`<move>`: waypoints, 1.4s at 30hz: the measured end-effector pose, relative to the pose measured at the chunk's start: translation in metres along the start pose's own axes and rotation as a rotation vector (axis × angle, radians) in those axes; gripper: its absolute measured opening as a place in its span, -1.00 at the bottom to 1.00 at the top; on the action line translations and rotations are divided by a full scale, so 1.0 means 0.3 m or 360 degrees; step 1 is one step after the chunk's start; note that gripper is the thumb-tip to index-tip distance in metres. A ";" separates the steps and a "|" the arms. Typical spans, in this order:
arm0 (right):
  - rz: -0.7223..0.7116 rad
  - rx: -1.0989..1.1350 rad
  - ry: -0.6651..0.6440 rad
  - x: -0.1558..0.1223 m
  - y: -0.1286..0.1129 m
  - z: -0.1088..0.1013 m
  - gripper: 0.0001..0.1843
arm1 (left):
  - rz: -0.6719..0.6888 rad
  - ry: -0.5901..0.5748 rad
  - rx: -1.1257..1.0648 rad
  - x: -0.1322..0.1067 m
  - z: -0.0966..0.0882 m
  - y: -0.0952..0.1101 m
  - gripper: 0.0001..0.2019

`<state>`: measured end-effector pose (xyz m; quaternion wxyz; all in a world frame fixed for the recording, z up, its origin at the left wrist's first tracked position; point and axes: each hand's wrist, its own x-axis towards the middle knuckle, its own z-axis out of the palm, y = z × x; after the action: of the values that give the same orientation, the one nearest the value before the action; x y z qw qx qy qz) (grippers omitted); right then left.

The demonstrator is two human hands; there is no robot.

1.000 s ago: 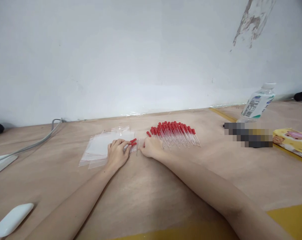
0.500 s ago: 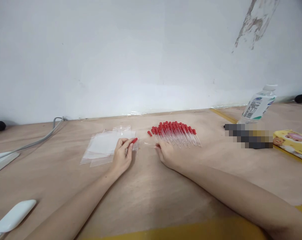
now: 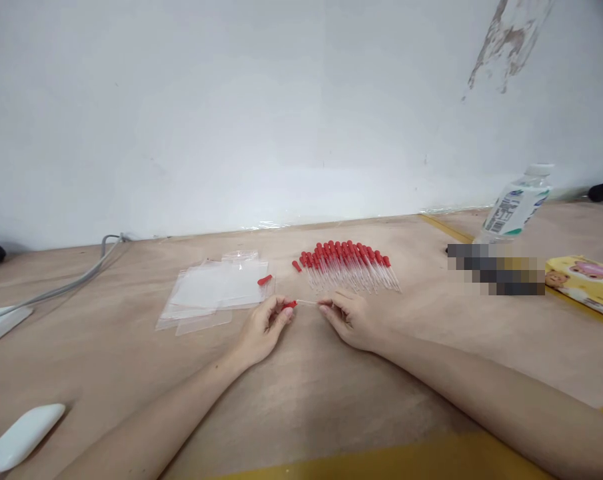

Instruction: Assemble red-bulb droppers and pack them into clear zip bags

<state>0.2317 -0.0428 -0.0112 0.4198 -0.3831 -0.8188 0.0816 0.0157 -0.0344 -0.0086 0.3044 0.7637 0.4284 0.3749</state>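
My left hand [image 3: 268, 328] is closed in a pinch on a red rubber bulb [image 3: 290, 305]. My right hand [image 3: 350, 317] pinches a thin clear dropper tube [image 3: 308, 303], which spans the gap between the hands with its left end at the bulb's mouth. How deep the tube sits in the bulb I cannot tell. Another red bulb [image 3: 264, 280] lies beyond my left hand, near the right edge of a stack of clear plastic bags [image 3: 201, 287]. Behind my right hand rests a fanned row of red-topped droppers [image 3: 351, 257], with a loose red bulb [image 3: 296, 266] at its left end.
On the right stand a labelled plastic bottle [image 3: 516, 207] and a yellow wipes packet [image 3: 586, 287], near a blurred dark object [image 3: 501, 270]. A grey cable [image 3: 76, 283] and a white device [image 3: 24, 437] are at left. The wall [image 3: 301, 120] closes off the back.
My left hand has come nearer and to the right, away from the bags, with a bulb in its fingers. My right hand has shifted nearer, and bulb and tube now meet between the hands.
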 end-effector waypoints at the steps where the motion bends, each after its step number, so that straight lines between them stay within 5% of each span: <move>1: 0.0004 -0.0001 -0.0027 -0.001 0.001 0.002 -0.76 | -0.0004 -0.0006 -0.0026 0.000 0.001 0.002 -0.81; 13: 0.0085 0.0282 -0.0231 0.012 0.007 0.013 -0.79 | 0.0043 0.0050 -0.0009 0.015 0.006 -0.023 -0.78; 22: 0.0096 0.0280 -0.0584 0.047 0.025 -0.038 -0.81 | 0.0126 -0.0205 0.0222 -0.001 -0.007 0.006 -0.78; 27: -0.0173 -0.0314 -0.0382 0.024 0.019 -0.024 -0.78 | 0.0124 -0.0146 0.0367 -0.003 -0.001 0.009 -0.79; 32: -0.0366 -0.0366 -0.0162 0.011 0.032 -0.004 -0.75 | 0.0241 -0.0089 0.0397 -0.005 0.000 0.008 -0.80; 38: -0.0515 -0.0465 -0.0221 0.024 0.028 -0.015 -0.72 | 0.0291 -0.0194 0.0425 -0.010 -0.004 0.002 -0.79; 42: -0.0391 -0.0453 -0.0353 0.019 0.009 -0.015 -0.69 | 0.0324 -0.0252 0.0464 -0.010 -0.003 0.003 -0.79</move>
<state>0.2345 -0.0378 -0.0062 0.2756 -0.3245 -0.9037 -0.0449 0.0143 -0.0374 -0.0084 0.1838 0.8662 0.3735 0.2766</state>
